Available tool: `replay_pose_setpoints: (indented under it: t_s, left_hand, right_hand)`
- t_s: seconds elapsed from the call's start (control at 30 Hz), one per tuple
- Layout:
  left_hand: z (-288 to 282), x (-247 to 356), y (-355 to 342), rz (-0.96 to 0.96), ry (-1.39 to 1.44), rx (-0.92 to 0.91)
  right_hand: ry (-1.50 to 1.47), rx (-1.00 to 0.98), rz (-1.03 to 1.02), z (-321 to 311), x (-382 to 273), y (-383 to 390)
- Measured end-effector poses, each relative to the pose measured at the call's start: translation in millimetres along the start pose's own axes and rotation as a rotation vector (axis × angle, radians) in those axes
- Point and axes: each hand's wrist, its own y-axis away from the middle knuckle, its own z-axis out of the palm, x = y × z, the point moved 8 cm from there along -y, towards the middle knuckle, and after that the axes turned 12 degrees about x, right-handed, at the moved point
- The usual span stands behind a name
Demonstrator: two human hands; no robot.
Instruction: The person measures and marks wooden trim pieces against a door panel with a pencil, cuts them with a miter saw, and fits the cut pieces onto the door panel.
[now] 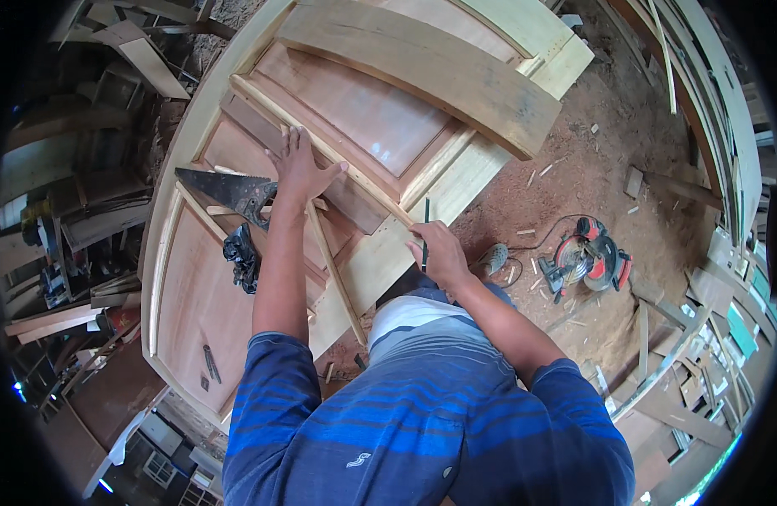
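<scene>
A panelled wooden door [198, 304] lies flat in front of me. My left hand [300, 169] is spread open, pressing near a thin moulding strip [367, 181] that runs along one of its panels. At the strip's near end, my right hand [441, 250] pinches a slim dark pencil [426, 211] held upright. Left of my left forearm lie a handsaw [224, 189] with a dark blade and a crumpled black plastic bag [241, 257]. Another loose wooden strip [333, 263] lies slanted between my arms, reaching past the door's edge.
A thick curved plank [422, 72] rests across the door's far part. On the dirt floor to the right stands a red and black mitre saw [586, 257] with its cord, among wood offcuts. A dark slim tool [211, 363] lies on the near-left panel. Stacked timber lines both sides.
</scene>
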Motion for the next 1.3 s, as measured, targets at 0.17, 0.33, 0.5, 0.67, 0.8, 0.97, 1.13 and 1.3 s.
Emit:
replay_pose_setpoints:
  t_s: [0.17, 0.33, 0.5, 0.67, 0.8, 0.97, 1.13, 1.3]
  left_hand:
    - [3, -7, 2, -0.010, -0.001, 0.009]
    - [1, -3, 3, 0.005, 0.012, 0.009]
    - [1, -7, 3, 0.009, 0.011, 0.021]
    - [-2, -3, 4, 0.028, 0.025, 0.030]
    - [0, -7, 4, 0.018, 0.060, 0.015]
    - [-2, -4, 4, 0.001, 0.063, 0.010]
    - [-6, -9, 4, -0.010, 0.055, 0.010]
    - [-6, -3, 10, -0.007, 0.043, -0.002]
  right_hand:
    - [0.107, 0.146, -0.022, -3, -4, -13]
    - [0.017, 0.148, -0.046, 2, 0, -11]
    - [-0.008, 0.150, -0.055, 6, 0, -9]
    - [-0.007, 0.146, -0.069, 3, 0, -10]
    - [0.047, 0.135, -0.059, 7, 2, -9]
    - [0.027, 0.123, -0.031, 9, 5, -10]
    - [0.070, 0.059, -0.068, 14, -3, -14]
    - [0.134, 0.044, -0.068, 9, -8, -19]
